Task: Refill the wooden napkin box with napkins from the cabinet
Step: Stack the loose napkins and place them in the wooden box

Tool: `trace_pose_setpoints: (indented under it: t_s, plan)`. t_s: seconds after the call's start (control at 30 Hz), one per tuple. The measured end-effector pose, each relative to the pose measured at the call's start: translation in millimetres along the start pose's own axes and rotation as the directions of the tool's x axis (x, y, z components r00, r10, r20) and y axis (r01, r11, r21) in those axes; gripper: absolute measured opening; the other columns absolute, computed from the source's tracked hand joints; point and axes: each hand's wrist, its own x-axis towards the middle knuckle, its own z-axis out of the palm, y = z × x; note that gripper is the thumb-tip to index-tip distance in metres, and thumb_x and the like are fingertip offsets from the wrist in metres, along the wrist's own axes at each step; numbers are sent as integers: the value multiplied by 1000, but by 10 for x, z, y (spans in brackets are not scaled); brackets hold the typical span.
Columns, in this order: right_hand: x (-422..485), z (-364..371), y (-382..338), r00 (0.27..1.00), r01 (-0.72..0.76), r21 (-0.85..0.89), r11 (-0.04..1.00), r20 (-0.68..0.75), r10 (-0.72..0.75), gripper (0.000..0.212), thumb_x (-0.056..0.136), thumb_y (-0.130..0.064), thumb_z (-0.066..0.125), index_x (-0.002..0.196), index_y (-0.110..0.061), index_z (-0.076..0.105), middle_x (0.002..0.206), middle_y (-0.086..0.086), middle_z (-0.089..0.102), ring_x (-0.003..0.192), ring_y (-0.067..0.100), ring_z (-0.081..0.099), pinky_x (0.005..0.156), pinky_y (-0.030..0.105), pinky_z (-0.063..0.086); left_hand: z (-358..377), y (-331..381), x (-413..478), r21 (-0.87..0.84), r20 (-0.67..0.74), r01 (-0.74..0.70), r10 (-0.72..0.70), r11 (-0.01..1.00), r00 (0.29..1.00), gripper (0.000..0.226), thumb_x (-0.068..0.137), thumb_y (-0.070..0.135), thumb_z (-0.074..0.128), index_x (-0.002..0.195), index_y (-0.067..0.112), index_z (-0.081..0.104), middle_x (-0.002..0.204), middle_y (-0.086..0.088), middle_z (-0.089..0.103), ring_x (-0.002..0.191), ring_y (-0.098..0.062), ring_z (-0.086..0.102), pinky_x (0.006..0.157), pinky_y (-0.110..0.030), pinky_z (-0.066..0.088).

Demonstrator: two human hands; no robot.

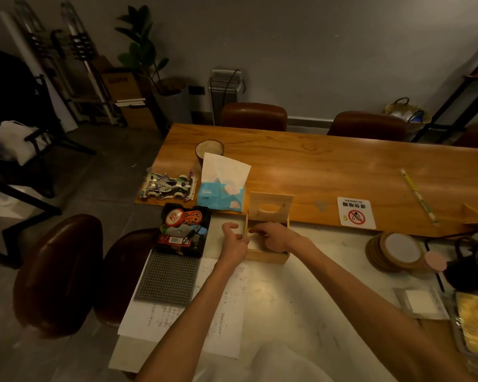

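The wooden napkin box (265, 256) sits open on the white table, and its hinged lid (270, 205) with an oval slot stands upright at the back. My right hand (271, 237) reaches into the box with fingers spread, and I see nothing held in it. My left hand (233, 239) rests against the box's left wall, fingers curled and apart. A blue soft pack of napkins (222, 194) with a white sheet sticking up stands just behind and left of the box. The inside of the box is mostly hidden by my right hand.
A black tray (203, 245) of small items and a grey studded mat (167, 281) lie to the left. A toy race car (167, 184) and a cup (209, 148) are behind. A no-smoking sign (356, 213), stacked coasters (395, 250) and a dark kettle (472, 267) lie right. Brown chairs surround the tables.
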Motion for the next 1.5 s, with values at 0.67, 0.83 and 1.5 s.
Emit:
trace_pose_setpoints:
  t_s: [0.67, 0.83, 1.5]
  plan:
    - [-227, 25, 122, 860, -507, -88, 858, 20, 510, 40, 89, -37, 44, 116, -14, 62, 115, 7, 68, 103, 26, 67, 92, 32, 50, 265, 354, 321, 911, 108, -24, -182, 412, 977, 33, 87, 21, 50, 117, 9, 59, 121, -10, 62, 107, -27, 62, 77, -31, 46]
    - [-172, 81, 140, 863, -499, -113, 859, 18, 504, 43, 89, -42, 41, 116, -17, 62, 117, 6, 67, 105, 25, 65, 89, 31, 46, 246, 387, 299, 927, 115, -39, -184, 373, 976, 35, 87, 26, 50, 119, 13, 58, 121, -7, 61, 108, -25, 60, 80, -32, 45]
    - [-984, 400, 245, 896, 83, 894, 441, -261, 360, 66, 99, -57, 25, 154, -22, 20, 161, 3, 22, 148, 21, 20, 119, 41, 17, -152, 175, -507, -71, 95, -81, 87, 994, 992, 52, 102, 39, 36, 152, 26, 26, 157, 0, 28, 145, -22, 28, 118, -41, 25]
